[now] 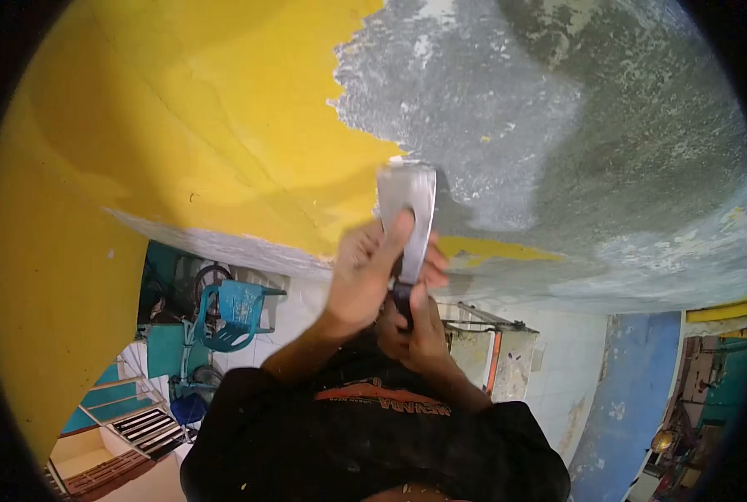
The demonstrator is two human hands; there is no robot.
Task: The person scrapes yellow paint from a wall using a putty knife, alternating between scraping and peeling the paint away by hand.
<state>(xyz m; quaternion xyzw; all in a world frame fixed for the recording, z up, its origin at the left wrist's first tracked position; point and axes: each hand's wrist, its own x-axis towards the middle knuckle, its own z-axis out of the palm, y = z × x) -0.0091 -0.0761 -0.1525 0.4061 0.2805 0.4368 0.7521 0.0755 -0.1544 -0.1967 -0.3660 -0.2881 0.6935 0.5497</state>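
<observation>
A wide-bladed paint scraper [421,243] is held up against a wall with yellow paint [248,109] and a bare grey patch [490,125]. Its slightly blurred blade edge meets the ragged line where paint and grey surface join. My left hand [361,276] is closed around the blade, thumb lying on the flat metal and fingertips showing past the far side. Below it, my right hand [419,330] wraps the dark handle, covering most of it. A loose-edged strip of yellow paint [499,249] runs right of the blade.
Far below at left are a blue plastic chair [238,314], a bicycle wheel [213,284] and a striped rack [151,431]. A worn cabinet [515,360] is behind my right arm. A blue wall panel [624,402] and cluttered shelves [700,410] are at right.
</observation>
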